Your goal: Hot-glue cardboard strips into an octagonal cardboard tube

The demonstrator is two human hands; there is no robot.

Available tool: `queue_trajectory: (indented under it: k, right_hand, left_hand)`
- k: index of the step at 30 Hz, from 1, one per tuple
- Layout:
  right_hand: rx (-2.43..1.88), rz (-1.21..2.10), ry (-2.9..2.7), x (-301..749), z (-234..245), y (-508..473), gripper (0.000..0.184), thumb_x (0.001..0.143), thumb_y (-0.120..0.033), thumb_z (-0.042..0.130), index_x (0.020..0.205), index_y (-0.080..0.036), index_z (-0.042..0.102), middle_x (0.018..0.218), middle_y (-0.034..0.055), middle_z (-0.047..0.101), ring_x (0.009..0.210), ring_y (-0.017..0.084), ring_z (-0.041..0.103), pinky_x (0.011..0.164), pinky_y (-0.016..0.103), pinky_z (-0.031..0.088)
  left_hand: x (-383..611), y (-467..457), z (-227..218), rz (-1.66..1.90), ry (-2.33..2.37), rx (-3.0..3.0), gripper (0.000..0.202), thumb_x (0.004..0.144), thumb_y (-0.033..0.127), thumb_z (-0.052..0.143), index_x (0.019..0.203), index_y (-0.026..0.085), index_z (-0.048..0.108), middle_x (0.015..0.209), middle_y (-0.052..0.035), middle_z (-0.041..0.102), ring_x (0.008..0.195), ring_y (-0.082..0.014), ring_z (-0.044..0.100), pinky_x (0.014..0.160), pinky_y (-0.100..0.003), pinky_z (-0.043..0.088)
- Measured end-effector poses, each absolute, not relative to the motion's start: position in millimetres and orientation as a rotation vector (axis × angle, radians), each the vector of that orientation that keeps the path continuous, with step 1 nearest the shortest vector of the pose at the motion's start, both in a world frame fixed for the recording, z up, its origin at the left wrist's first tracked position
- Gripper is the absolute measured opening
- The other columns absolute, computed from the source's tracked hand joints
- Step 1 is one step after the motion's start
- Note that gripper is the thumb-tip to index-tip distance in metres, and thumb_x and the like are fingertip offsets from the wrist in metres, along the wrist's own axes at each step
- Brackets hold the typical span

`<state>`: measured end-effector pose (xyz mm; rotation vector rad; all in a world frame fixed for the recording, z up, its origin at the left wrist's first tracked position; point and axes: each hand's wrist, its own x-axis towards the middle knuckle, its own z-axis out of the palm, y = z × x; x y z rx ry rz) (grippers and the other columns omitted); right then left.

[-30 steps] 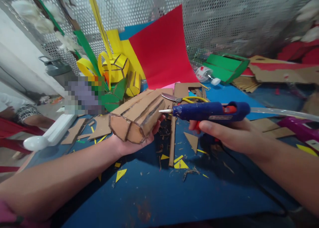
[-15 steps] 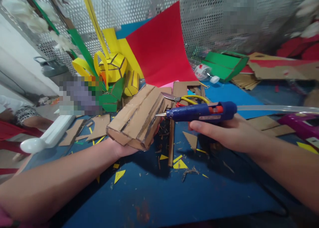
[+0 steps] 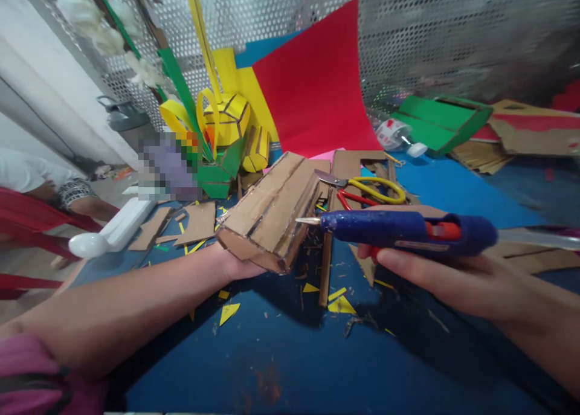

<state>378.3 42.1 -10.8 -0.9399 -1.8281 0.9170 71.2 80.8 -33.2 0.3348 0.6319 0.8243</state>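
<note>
My left hand (image 3: 242,266) supports a tilted cardboard box (image 3: 267,206) from below; most of its fingers are hidden behind the box. Dark seams run along the box's panels. In my right hand (image 3: 435,276) is a blue hot glue gun (image 3: 385,229), its metal nozzle pointing left at the box's right side. Whether the nozzle touches the cardboard I cannot tell. A clear glue stick (image 3: 534,238) sticks out of the gun's back end. Scissors (image 3: 371,188) with yellow and red handles lie just behind the gun.
Cardboard pieces (image 3: 197,221) and yellow paper scraps (image 3: 342,304) litter the blue table (image 3: 203,366). Behind stand a red sheet (image 3: 317,83), yellow and green cardboard shapes (image 3: 226,119), a plastic bottle (image 3: 394,134) and a green box (image 3: 439,122). A person (image 3: 40,185) sits at the far left.
The view has shifted, so the scene sits further right. The glue gun has come nearer to me and lower, uncovering more of the scissors' handles. Both hands keep their holds.
</note>
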Motion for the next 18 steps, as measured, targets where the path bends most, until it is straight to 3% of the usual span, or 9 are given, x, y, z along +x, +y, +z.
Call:
queue_trajectory:
  k: [4,7,11,18]
  right_hand:
    - [-0.769,0.908,-1.968,366.9,-9.0,40.2,0.014,0.106,-0.046,0.087,0.104,-0.033,0.087,0.090,0.0012,0.085,0.078,0.023,0.081,0.067,0.030,0.069]
    - [-0.597,0.871,-2.052,354.5,-6.0,41.5,0.022,0.109,-0.042,0.083,0.092,-0.029,0.080,0.087,0.0007,0.080,0.076,0.020,0.078,0.066,0.029,0.065]
    - [-0.485,0.910,-2.079,348.0,-6.7,42.4,0.017,0.109,-0.035,0.082,0.094,-0.027,0.079,0.088,-0.0014,0.078,0.075,0.016,0.077,0.066,0.024,0.062]
    - [-0.601,0.999,-1.974,351.0,-10.4,38.5,0.013,0.105,-0.040,0.086,0.098,-0.030,0.082,0.084,-0.0032,0.078,0.069,0.016,0.077,0.062,0.023,0.064]
  left_hand:
    - [77.4,81.4,-34.4,0.856,0.628,0.393,0.049,0.121,0.041,0.052,0.155,0.021,0.081,0.096,-0.0113,0.090,0.096,-0.0331,0.088,0.095,-0.047,0.071]
    - [82.0,82.0,-36.1,0.892,0.697,0.429,0.050,0.120,0.047,0.054,0.152,0.020,0.083,0.107,-0.0128,0.092,0.100,-0.0331,0.087,0.097,-0.047,0.071]
    - [86.5,80.8,-35.1,0.965,0.686,0.449,0.051,0.121,0.048,0.053,0.146,0.018,0.086,0.123,-0.0128,0.093,0.111,-0.0330,0.087,0.105,-0.048,0.070]
    - [85.0,80.5,-36.3,0.949,0.641,0.448,0.051,0.121,0.048,0.053,0.147,0.019,0.085,0.122,-0.0123,0.093,0.111,-0.0322,0.087,0.105,-0.048,0.070]
